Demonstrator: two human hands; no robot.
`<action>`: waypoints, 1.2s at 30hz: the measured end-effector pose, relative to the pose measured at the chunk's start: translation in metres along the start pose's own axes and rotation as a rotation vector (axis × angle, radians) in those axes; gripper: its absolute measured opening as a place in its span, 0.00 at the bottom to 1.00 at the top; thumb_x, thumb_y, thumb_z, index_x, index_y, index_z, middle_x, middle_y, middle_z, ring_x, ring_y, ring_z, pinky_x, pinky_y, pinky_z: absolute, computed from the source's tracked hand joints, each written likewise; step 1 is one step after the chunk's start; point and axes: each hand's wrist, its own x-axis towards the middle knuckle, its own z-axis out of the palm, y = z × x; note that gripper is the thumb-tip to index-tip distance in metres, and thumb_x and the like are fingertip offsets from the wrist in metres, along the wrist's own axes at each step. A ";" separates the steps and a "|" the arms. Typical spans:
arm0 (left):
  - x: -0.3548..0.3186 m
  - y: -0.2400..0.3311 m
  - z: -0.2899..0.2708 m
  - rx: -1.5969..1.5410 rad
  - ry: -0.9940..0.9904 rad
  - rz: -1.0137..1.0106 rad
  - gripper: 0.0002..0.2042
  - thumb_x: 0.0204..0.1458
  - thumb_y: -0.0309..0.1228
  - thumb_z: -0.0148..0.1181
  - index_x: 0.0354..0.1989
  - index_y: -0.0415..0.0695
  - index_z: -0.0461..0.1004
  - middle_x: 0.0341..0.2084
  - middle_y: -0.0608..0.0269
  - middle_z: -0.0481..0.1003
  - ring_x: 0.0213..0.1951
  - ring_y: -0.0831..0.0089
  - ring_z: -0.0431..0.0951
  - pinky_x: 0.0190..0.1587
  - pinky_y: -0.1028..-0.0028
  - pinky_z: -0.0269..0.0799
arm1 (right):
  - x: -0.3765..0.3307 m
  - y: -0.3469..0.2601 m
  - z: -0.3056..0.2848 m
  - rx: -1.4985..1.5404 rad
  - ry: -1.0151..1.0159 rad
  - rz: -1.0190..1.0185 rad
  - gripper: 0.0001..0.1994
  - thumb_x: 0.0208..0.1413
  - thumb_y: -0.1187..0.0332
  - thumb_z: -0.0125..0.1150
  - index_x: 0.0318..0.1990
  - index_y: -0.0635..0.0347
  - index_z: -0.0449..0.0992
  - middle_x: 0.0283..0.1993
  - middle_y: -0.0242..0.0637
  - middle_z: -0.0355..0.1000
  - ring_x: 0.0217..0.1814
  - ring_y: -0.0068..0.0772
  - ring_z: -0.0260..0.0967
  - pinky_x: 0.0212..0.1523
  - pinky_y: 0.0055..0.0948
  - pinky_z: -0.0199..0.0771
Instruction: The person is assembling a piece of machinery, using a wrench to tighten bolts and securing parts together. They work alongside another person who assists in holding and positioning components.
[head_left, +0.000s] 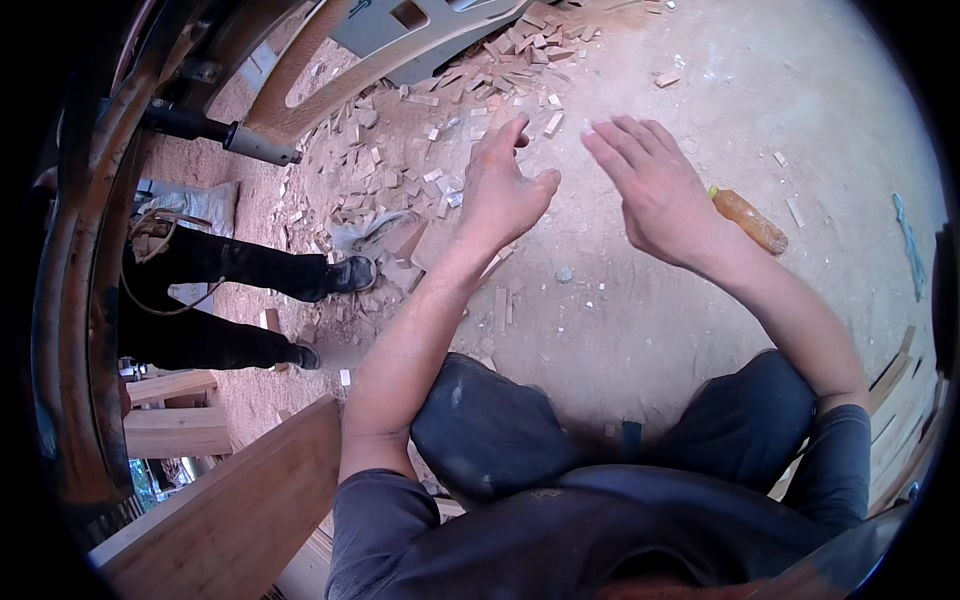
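Note:
My left hand (500,190) is raised in front of me over the floor, thumb and fingers apart, with nothing in it. Across from it, my right hand (655,190) is held palm down with its fingers stretched out, also holding nothing. A gap separates the two hands. Just right of my right wrist, a plastic bottle (752,222) with orange-brown contents and a yellow-green cap lies on its side on the floor. Below my left hand are scattered wood offcuts (400,185). My bent knees (490,420) show beneath my forearms.
At left stands another person in dark trousers (250,265), beside a metal machine frame (95,250). A wooden board (240,500) slants at lower left. More offcuts (530,45) are heaped by a grey cast part (400,45). Blue cord (908,250) and wood strips (895,440) lie at right.

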 end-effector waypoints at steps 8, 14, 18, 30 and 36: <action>0.018 -0.011 -0.012 -0.193 -0.050 -0.158 0.38 0.46 0.35 0.71 0.66 0.34 0.65 0.52 0.51 0.75 0.50 0.63 0.76 0.56 0.67 0.73 | 0.016 0.017 0.028 -0.051 -0.923 0.235 0.17 0.43 0.76 0.59 0.45 0.64 0.79 0.41 0.49 0.80 0.50 0.50 0.77 0.56 0.43 0.74; 0.029 -0.069 -0.097 -0.483 0.522 -0.332 0.40 0.46 0.26 0.70 0.69 0.32 0.60 0.52 0.50 0.73 0.50 0.65 0.75 0.54 0.68 0.74 | -0.016 -0.011 0.061 0.316 -0.436 -0.155 0.10 0.46 0.74 0.56 0.37 0.63 0.78 0.35 0.48 0.78 0.42 0.51 0.77 0.49 0.45 0.75; 0.048 -0.097 -0.200 -0.407 0.998 -0.261 0.40 0.45 0.24 0.70 0.68 0.30 0.58 0.46 0.55 0.72 0.48 0.66 0.75 0.52 0.70 0.71 | -0.022 -0.010 0.065 0.278 -0.640 -0.228 0.12 0.46 0.71 0.58 0.40 0.63 0.78 0.38 0.48 0.79 0.45 0.51 0.78 0.50 0.45 0.74; 0.141 -0.161 -0.367 -0.613 0.882 -0.166 0.17 0.44 0.24 0.75 0.42 0.39 0.76 0.34 0.58 0.79 0.34 0.66 0.80 0.40 0.65 0.76 | -0.025 -0.021 0.047 0.290 -0.714 -0.216 0.13 0.47 0.70 0.58 0.41 0.62 0.79 0.39 0.47 0.79 0.47 0.50 0.77 0.54 0.46 0.73; 0.142 -0.174 -0.377 -0.744 0.653 -0.016 0.13 0.46 0.22 0.73 0.39 0.36 0.76 0.27 0.58 0.78 0.26 0.63 0.81 0.33 0.66 0.81 | -0.029 -0.028 0.014 0.267 -0.758 -0.146 0.13 0.47 0.70 0.57 0.41 0.62 0.79 0.39 0.46 0.80 0.48 0.48 0.77 0.54 0.45 0.73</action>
